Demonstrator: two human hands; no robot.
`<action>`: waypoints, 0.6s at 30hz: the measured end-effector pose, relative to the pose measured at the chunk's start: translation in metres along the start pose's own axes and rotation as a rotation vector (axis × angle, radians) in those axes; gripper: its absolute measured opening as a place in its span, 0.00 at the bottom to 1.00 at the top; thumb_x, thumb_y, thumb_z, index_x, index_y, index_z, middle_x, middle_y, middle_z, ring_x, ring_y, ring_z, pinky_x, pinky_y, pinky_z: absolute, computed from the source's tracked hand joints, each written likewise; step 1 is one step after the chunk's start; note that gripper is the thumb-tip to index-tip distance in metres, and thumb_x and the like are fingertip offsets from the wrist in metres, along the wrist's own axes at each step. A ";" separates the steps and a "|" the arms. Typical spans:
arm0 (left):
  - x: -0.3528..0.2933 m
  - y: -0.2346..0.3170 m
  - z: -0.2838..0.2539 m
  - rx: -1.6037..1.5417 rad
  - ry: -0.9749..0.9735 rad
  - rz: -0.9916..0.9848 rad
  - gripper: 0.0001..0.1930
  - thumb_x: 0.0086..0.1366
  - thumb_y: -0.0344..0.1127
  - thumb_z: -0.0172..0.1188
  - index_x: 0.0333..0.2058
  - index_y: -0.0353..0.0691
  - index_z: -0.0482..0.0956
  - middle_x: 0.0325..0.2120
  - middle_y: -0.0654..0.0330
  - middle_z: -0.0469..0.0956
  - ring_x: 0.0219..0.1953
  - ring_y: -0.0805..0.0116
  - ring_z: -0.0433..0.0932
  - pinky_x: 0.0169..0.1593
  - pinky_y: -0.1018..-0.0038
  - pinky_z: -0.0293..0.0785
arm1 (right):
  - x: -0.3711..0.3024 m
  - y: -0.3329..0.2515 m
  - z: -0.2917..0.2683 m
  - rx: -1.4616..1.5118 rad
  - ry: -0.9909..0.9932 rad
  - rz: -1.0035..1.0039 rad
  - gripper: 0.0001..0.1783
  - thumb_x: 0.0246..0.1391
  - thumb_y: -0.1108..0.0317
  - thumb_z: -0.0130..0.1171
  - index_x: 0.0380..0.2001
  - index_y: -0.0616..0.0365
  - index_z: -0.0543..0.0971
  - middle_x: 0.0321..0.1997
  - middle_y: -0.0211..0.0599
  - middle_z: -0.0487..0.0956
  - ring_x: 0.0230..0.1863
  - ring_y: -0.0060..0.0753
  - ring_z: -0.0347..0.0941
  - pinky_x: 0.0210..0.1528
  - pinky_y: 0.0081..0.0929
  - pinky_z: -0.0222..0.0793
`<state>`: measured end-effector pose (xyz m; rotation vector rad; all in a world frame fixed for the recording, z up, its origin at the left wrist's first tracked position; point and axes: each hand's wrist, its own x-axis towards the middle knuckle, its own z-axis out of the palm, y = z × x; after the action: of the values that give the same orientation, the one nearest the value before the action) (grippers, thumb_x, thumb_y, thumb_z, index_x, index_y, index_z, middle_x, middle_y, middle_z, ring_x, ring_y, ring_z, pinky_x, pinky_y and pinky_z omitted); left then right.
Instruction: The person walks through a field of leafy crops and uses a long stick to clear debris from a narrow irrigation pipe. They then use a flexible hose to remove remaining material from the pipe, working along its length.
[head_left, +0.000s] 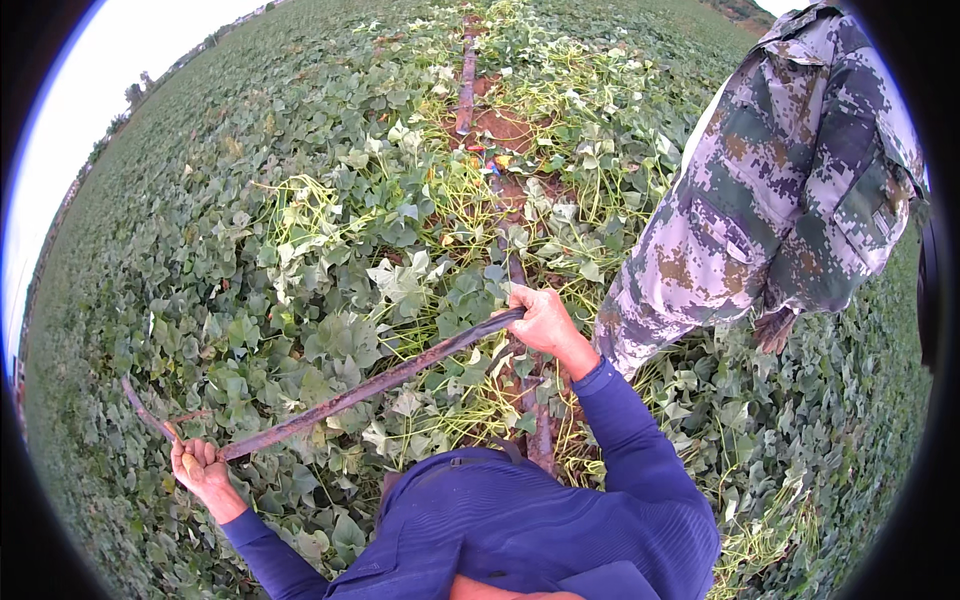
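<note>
A dark, muddy flat irrigation hose (370,388) is stretched slantwise across the leafy vines in front of me. My right hand (545,322), higher and near the middle, is closed round one end of this span. Lower at the left, my left hand (203,466) is closed on the hose too, and a short length sticks out beyond it. A thin orange-brown piece (172,430) shows at the left fingers; I cannot tell what it is. Under my right arm, more dark hose (540,440) lies along a strip of reddish soil.
A person in camouflage clothing (740,200) stands bent close by on the right. Farther up the soil strip lie small red, yellow and blue items (492,162) and another hose length (466,85). Dense green vines (200,280) cover the ground, with pale tangled stems (300,215).
</note>
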<state>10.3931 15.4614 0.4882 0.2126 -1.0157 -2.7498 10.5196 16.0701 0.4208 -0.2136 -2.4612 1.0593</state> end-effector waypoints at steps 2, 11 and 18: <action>0.005 0.053 -0.013 0.066 0.107 0.129 0.14 0.67 0.36 0.55 0.23 0.42 0.66 0.14 0.69 0.59 0.12 0.76 0.47 0.16 0.75 0.42 | -0.024 0.094 0.068 0.228 0.037 0.326 0.22 0.47 0.61 0.73 0.20 0.60 0.69 0.16 0.37 0.70 0.20 0.31 0.58 0.25 0.30 0.63; -0.017 0.240 -0.128 0.473 0.563 0.389 0.13 0.63 0.41 0.59 0.23 0.47 0.66 0.11 0.66 0.64 0.13 0.72 0.63 0.23 0.74 0.56 | -0.088 0.237 0.191 0.590 0.120 0.745 0.23 0.65 0.53 0.52 0.24 0.61 0.80 0.14 0.34 0.70 0.19 0.28 0.68 0.24 0.31 0.65; -0.008 0.103 -0.145 0.376 0.496 0.288 0.09 0.62 0.38 0.58 0.28 0.46 0.67 0.14 0.67 0.64 0.15 0.71 0.65 0.22 0.72 0.59 | 0.068 0.040 -0.042 0.851 0.248 0.277 0.20 0.67 0.55 0.52 0.25 0.56 0.78 0.15 0.25 0.73 0.14 0.12 0.62 0.16 0.17 0.55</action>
<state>10.4449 15.2957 0.4469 0.7018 -1.2787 -2.0774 10.4773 16.1463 0.4406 -0.3795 -1.6101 1.9502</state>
